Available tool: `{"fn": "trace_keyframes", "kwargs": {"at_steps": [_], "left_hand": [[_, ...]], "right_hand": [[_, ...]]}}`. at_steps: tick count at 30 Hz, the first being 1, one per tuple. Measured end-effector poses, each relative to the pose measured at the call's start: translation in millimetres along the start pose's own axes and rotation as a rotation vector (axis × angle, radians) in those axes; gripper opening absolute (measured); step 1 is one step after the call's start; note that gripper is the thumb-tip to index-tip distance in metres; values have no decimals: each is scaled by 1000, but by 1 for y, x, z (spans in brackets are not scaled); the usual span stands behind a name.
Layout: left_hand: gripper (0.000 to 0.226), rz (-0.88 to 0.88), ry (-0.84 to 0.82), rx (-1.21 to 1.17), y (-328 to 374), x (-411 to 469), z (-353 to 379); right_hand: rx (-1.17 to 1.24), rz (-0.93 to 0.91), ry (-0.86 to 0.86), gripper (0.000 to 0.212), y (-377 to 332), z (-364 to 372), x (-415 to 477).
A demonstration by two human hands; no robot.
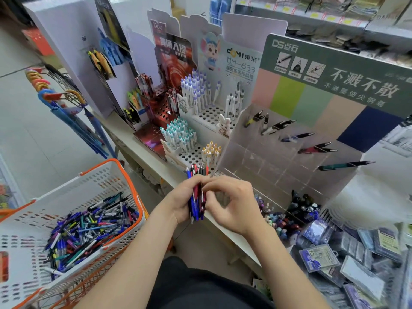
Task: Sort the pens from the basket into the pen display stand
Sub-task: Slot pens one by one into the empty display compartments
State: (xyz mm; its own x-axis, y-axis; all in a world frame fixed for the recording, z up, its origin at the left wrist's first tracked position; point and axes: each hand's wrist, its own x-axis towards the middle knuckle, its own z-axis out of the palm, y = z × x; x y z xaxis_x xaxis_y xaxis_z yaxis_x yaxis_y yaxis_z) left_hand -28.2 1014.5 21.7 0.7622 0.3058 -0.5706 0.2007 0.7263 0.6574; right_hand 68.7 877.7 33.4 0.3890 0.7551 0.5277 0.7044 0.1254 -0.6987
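The person holds a bundle of red, blue and black plastic pens (197, 198) upright, its long axis running from the body toward the bench (118, 130). The tips rise just before the near left corner of the clear acrylic pen display stand with the green header (278, 152).

The left hand (179, 202) curls round the bundle from the stand's far side. The right hand (231, 205) is on the stand's side and so is the nearer one. Its thumb and forefinger pinch at the bundle's upper part, seemingly working one pen free.

The stand's cells lie ahead and to the right of both hands, so the reach would likely go up and rightward with the right hand. A few dark, blue, red and teal pens lean in the stand's farther cells.

Well left of the stand and lower than it, the white perforated plastic basket with the orange rim (124, 172) holds a loose heap of mixed pens (89, 230).
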Motion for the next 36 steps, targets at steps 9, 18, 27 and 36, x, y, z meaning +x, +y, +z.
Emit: {"fn": "trace_keyframes", "kwargs": {"at_steps": [9,18,27,36], "left_hand": [[17,-15,-215,300,-2,-13,0],[6,-66,-293,274,-9,-9,-2],[25,-34,-369,244,-10,-6,0],[53,13,-194,-62,-17,8,13]], "right_hand": [[51,434,-29,13,18,-1,16],[40,556,-126,11,21,-14,19],[324,783,398,13,16,-20,26],[22,104,233,7,-2,-27,3]]}}
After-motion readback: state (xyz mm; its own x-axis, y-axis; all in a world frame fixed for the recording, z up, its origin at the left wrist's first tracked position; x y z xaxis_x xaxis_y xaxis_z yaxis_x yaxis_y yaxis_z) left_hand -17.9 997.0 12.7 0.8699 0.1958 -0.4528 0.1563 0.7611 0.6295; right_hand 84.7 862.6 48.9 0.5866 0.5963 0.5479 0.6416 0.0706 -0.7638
